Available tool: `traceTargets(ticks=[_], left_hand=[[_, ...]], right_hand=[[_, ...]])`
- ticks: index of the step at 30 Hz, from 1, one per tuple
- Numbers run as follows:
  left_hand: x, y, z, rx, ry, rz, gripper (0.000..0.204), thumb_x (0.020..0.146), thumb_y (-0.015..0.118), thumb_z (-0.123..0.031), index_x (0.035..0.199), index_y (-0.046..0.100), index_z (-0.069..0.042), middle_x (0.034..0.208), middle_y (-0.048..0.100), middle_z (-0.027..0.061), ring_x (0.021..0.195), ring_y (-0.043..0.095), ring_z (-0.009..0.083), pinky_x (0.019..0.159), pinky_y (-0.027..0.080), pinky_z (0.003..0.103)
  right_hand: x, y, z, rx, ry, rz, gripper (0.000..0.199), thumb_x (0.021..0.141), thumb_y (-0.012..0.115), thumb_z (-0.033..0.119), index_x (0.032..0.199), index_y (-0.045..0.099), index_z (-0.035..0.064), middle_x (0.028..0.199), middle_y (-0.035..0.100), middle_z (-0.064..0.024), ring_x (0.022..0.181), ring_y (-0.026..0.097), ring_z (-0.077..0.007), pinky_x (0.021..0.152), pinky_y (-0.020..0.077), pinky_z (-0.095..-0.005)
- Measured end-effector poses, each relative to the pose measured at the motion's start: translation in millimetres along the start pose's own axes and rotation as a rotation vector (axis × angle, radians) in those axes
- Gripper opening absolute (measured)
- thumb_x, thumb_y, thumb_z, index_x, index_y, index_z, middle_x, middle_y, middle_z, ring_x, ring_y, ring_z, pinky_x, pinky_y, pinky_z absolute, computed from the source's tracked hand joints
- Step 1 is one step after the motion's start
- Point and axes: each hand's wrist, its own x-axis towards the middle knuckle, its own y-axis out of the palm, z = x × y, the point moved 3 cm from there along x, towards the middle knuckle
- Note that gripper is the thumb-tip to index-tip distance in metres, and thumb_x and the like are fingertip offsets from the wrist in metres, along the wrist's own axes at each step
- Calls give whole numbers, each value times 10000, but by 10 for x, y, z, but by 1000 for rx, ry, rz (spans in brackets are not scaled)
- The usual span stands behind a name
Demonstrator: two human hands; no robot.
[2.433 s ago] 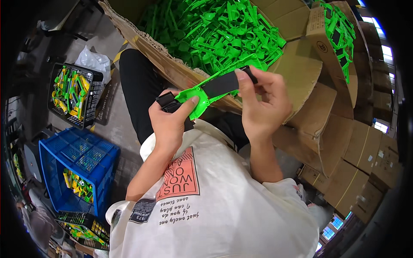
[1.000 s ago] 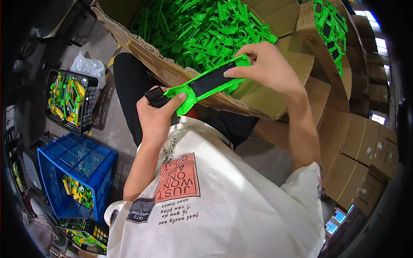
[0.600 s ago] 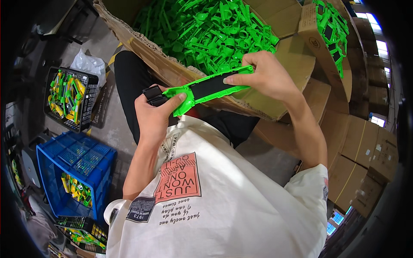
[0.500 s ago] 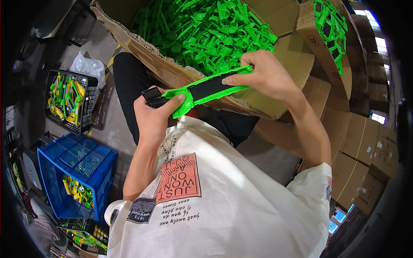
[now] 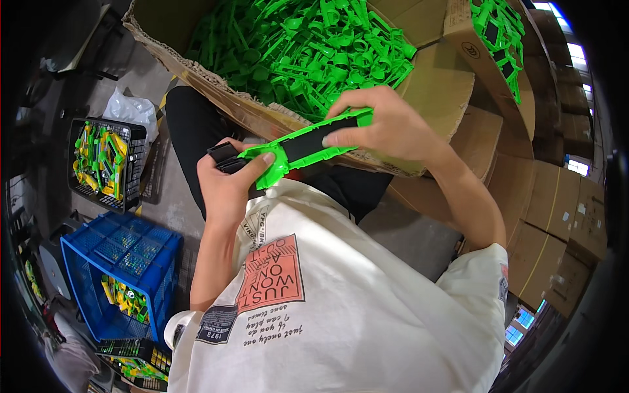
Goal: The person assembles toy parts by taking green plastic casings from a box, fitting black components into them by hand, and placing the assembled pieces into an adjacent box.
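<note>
While the long green plastic part (image 5: 308, 145) with its black insert is held level just above the lap, both hands are clamped on it: the left hand (image 5: 226, 187) is closed round the 8 o'clock end, thumb pressed on the green flange, a black end piece (image 5: 223, 156) sticking out past the fingers; the right hand (image 5: 386, 128) is laid over the 2 o'clock end, fingers flat on the black strip

Change noted vs 2.4 s ago: the part was then held at both tips with the right fingers pinching the far end; since about a second ago the right hand has been slid onto the top face and the piece has been turned flatter. Over the last half second almost nothing has moved. Judged as a press or seat action on the insert, likely near done, not confirmed from this view

Surroundings:
- large cardboard box (image 5: 432, 85) at 12 o'clock, filled with loose green parts (image 5: 301, 52), just beyond the held piece
- second carton (image 5: 485, 59) at 1 o'clock, more green pieces with black inserts (image 5: 501, 33) inside
- black wire basket (image 5: 105, 164) at 9 o'clock, green and yellow items in it
- blue crate (image 5: 118, 275) at 8 o'clock on the floor, a few green and yellow pieces inside
- stacked brown cartons (image 5: 557, 223) at 3 to 4 o'clock

Seating of the insert cannot be told, since it is covered by the right fingers
</note>
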Motion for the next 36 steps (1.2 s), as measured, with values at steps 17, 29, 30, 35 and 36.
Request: traceTargets(ticks=[17,29,30,35,36], left_hand=[[-68,-13,-53,-208,-88,127,188,771,658,-60,818,477,-45,663,546,72,484,518,135,421,440,265],[-20,83,135,-324,-197,107,225,915,593,-204,1015,524,-15,775,574,83,622,538,145,546,460,264],[-23,128,138,-338,-234,105,219,918,592,-217,1006,532,-25,771,570,77,639,537,145,561,460,265],[-19,233,169,-386,-323,113,190,925,573,-199,987,546,-22,763,562,65,644,539,149,596,471,284],[-22,238,174,-402,-326,128,188,927,567,-195,988,546,-18,762,563,66,645,542,150,597,472,287]], right_hand=[[-353,-173,89,736,261,123,263,919,574,233,1101,639,54,638,617,-44,470,535,-73,403,423,-193],[-851,-1076,-292,707,38,-742,276,941,521,202,1075,613,-21,758,651,-109,554,591,-116,461,479,-249],[-941,-1303,-405,739,-25,-953,270,949,506,198,1061,607,-26,775,659,-136,565,604,-136,467,491,-258],[-1048,-2121,-1001,701,-1,-1329,311,966,469,206,1111,516,-65,850,655,-180,583,623,-205,544,549,-320],[-998,-2182,-1119,705,-3,-1328,311,966,469,206,1111,516,-65,850,655,-180,583,623,-205,544,549,-320]])
